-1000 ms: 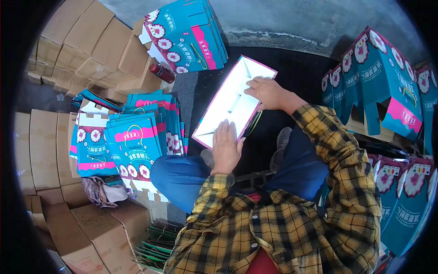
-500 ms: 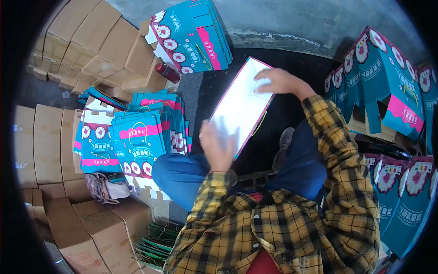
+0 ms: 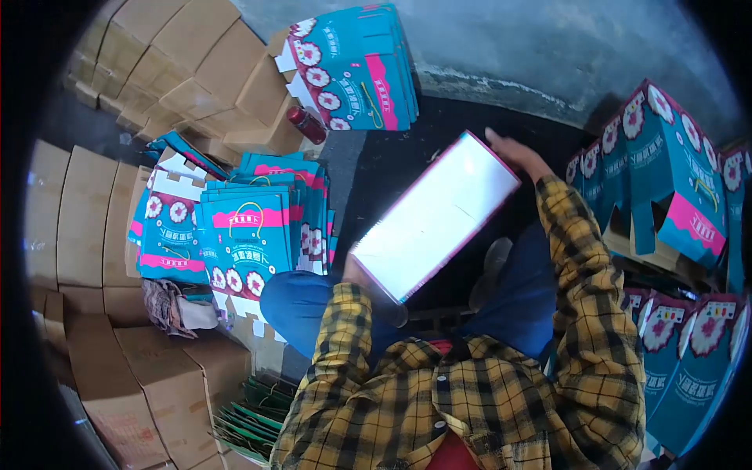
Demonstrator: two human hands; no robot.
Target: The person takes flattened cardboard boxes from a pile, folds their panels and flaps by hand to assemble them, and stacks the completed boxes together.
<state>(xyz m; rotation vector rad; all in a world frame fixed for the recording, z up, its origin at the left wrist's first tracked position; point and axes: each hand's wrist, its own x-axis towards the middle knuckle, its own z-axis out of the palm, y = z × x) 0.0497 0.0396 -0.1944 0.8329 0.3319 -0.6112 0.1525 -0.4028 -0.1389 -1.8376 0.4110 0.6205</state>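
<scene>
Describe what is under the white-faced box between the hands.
Black mat shows around the white-faced box; what lies directly beneath is hidden, as are the fingers of the left hand.

Place: a packing workshop or storeroom is suggested by the many boxes.
Brown cartons (image 3: 82, 227): stacked high and close together along the left side.
Flat teal boxes (image 3: 244, 227): piled in bundles, all printed with one purple-and-pink design.
Opened-up boxes (image 3: 654, 176): ranged side by side at the right, in the same print.
White-faced box (image 3: 435, 219): held low above the dark floor (image 3: 395, 168).
Wall (image 3: 509, 47): rough, grey and concrete-like, marked by a pale streak.
</scene>
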